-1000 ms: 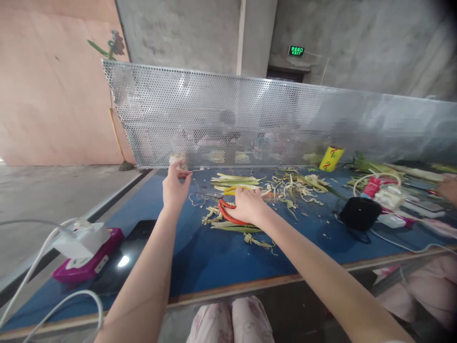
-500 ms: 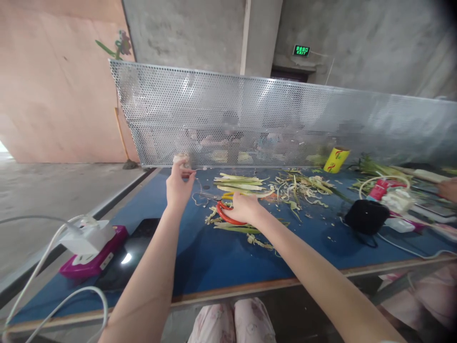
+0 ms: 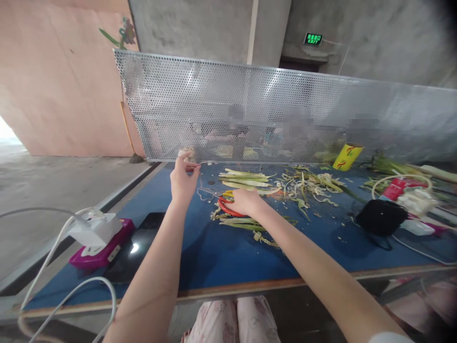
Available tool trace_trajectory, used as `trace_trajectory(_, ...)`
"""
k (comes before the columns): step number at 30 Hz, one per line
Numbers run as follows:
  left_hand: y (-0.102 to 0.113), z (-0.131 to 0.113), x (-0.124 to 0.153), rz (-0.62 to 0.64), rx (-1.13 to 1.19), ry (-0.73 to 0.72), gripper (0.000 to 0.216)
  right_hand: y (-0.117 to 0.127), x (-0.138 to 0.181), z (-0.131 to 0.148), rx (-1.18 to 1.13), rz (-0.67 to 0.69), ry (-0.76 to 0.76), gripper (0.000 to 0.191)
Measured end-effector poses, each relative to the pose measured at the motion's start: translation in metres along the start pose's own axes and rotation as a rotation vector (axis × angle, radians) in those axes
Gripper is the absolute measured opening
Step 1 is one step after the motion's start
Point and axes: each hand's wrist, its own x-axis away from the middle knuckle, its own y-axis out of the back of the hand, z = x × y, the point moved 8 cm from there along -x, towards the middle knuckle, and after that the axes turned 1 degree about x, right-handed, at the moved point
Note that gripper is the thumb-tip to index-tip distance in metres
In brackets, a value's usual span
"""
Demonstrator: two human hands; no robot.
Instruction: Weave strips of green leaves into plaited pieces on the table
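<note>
My left hand (image 3: 183,179) is raised above the blue table (image 3: 214,252), its fingers pinched on a small pale piece (image 3: 187,153) with a thin stem poking right. My right hand (image 3: 244,201) lies on the table, closed over the red and yellow handles of a pair of scissors (image 3: 224,206). The scissor blades point left toward the left hand. Pale green stalks (image 3: 244,179) lie just beyond the scissors, and more cut strips (image 3: 246,223) lie under my right wrist.
A perforated metal screen (image 3: 285,114) stands along the table's far edge, with people blurred behind it. Trimmings (image 3: 307,183), a yellow can (image 3: 347,157), a black pouch (image 3: 380,217) and cables sit right. A white charger on a magenta box (image 3: 102,238) and a dark phone (image 3: 137,243) lie left.
Both hands have stayed in the same grip and place on the table. My head has turned slightly left and down, so everything shifted right in view.
</note>
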Motion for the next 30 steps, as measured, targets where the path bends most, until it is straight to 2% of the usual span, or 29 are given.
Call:
trace_trajectory(13, 0.001, 0.002, 0.0, -0.004, -0.002, 0.011, 0.037, 0.004, -0.001, 0.005, 0.06, -0.044, 0.052, 0.051)
trace_trajectory(22, 0.006, 0.0, 0.0, -0.058, -0.006, 0.008, 0.036, 0.006, 0.001, 0.009, 0.098, -0.054, 0.075, 0.052)
trace_trajectory(30, 0.007, -0.001, 0.0, -0.07, -0.003, -0.015, 0.034, 0.009, 0.01, -0.007, 0.015, -0.069, 0.003, 0.066)
